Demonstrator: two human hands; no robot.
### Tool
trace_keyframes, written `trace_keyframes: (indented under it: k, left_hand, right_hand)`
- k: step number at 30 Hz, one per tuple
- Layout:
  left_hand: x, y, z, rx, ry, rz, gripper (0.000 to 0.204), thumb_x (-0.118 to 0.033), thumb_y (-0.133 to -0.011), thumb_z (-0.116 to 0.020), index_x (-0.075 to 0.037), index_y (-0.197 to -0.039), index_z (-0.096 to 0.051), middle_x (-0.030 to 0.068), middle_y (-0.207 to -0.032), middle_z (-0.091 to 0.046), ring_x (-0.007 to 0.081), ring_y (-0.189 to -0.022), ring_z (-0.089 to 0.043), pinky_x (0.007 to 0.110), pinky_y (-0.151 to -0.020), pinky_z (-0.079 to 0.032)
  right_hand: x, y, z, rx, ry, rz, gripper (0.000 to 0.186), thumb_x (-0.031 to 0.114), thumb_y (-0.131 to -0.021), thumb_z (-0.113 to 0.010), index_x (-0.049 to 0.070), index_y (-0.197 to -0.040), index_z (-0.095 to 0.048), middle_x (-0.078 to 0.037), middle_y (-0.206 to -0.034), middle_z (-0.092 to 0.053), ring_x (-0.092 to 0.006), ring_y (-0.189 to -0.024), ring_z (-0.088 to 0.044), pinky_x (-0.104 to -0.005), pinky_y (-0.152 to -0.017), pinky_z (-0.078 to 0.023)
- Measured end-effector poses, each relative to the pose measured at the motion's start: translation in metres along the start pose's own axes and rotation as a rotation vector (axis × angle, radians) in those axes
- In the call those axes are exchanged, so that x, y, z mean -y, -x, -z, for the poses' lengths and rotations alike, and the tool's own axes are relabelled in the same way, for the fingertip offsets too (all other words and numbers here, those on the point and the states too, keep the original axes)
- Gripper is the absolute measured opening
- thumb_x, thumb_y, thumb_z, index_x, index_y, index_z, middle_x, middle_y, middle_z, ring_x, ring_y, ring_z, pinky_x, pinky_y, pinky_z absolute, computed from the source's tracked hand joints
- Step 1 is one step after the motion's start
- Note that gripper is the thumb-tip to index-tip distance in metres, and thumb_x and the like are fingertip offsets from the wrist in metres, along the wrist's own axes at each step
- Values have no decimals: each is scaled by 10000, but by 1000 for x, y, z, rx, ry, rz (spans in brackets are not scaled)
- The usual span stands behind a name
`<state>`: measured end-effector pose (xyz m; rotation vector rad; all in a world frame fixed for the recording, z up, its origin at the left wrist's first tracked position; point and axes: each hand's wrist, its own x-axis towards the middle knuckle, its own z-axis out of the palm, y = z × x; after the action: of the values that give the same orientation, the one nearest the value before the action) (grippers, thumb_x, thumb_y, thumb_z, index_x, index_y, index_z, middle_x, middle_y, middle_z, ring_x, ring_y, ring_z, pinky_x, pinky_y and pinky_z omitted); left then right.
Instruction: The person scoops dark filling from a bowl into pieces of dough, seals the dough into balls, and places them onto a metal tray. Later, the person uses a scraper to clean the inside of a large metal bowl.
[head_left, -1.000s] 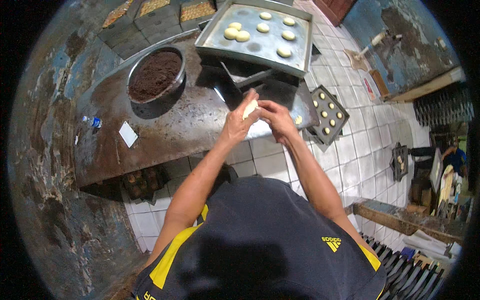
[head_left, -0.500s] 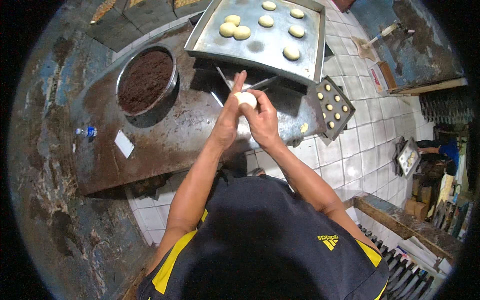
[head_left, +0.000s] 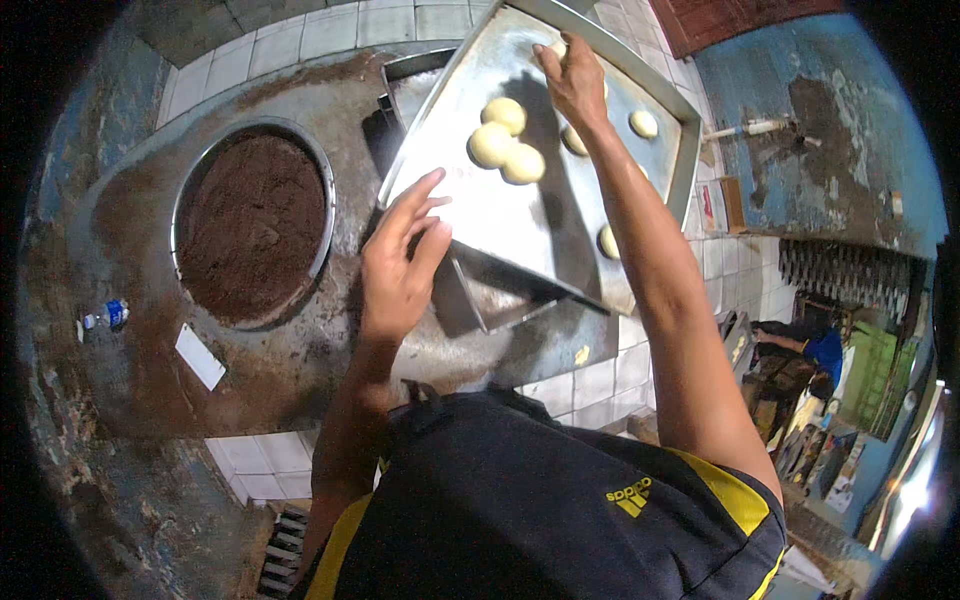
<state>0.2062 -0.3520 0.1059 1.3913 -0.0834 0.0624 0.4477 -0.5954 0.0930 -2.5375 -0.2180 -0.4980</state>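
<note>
Two hands over the tray (head_left: 480, 210), and we've got the right hand (head_left: 577, 88) at the far corner, thumb and fingers around a ball (head_left: 557, 49); gripping or letting go, we can't tell. Left hand (head_left: 400, 275) hovers by the near left corner, fingers apart, nothing in it. We'd call this the placing step! Next, we reckon, calls for a clean release and a lift clear of the neighbours. Outward: three balls (head_left: 500, 140) bunch near the left edge, others sit singly to the right. On the counter (head_left: 290, 370), a bowl (head_left: 328, 185) of dark crumbs (head_left: 250, 220), then a card (head_left: 201, 357) and a bottle (head_left: 106, 314) toward the left edge. Print? Our shirt (head_left: 540, 520) shows a legible yellow logo (head_left: 630, 497); the bottle's blue label is too small.
</note>
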Motion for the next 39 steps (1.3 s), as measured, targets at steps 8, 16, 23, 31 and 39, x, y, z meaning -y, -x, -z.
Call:
trace_keyframes:
  k: [8, 16, 23, 31, 39]
  left_hand:
    - [14, 18, 77, -169, -361, 163, 465, -14, -924, -545, -87, -1380, -592, 140, -1371, -607, 263, -1164, -629, 393, -1006, -493]
    - [-14, 2, 63, -96, -394, -2, 453, -5, -906, -630, -37, -1357, -599, 150, -1354, -613, 234, -1106, -646, 355, -945, -535]
    - [-23, 50, 25, -114, -260, -78, 344, -11, -953, -621, 0, -1296, -633, 157, -1275, -640, 191, -1058, -671, 311, -848, -558]
    - [10, 90, -108, -318, 191, -85, 426, -201, -1050, -550, 29, -1403, -492, 175, -1302, -607, 225, -1046, -656, 340, -887, -546]
    - [50, 194, -136, -335, -67, 70, 525, -482, -1059, -466, -8, -848, -548, 102, -704, -540, 193, -666, -492, 370, -637, -438]
  right_hand:
    - [-59, -47, -94, 196, 180, 500, 465, 364, -1014, -542, -37, -1248, -513, -318, -1451, -442, -473, -1355, -407, -522, -1131, -346]
    - [-22, -105, -35, 667, -436, -64, 825, 689, -1017, -274, 64, -1546, -374, -172, -1589, -374, -307, -1494, -302, -457, -1214, -244]
    - [-4, 2, 34, 930, -91, 31, 389, 342, -903, -733, 1, -1090, -747, -116, -961, -736, -188, -938, -669, -355, -866, -521]
    - [92, 211, 153, 81, -233, 297, 255, 89, -847, -774, 19, -1079, -695, -120, -960, -698, -211, -823, -678, -319, -731, -547]
    - [98, 405, 145, 357, -798, -264, 290, 154, -936, -710, -8, -1174, -674, -87, -1030, -715, -144, -904, -663, -291, -838, -516]
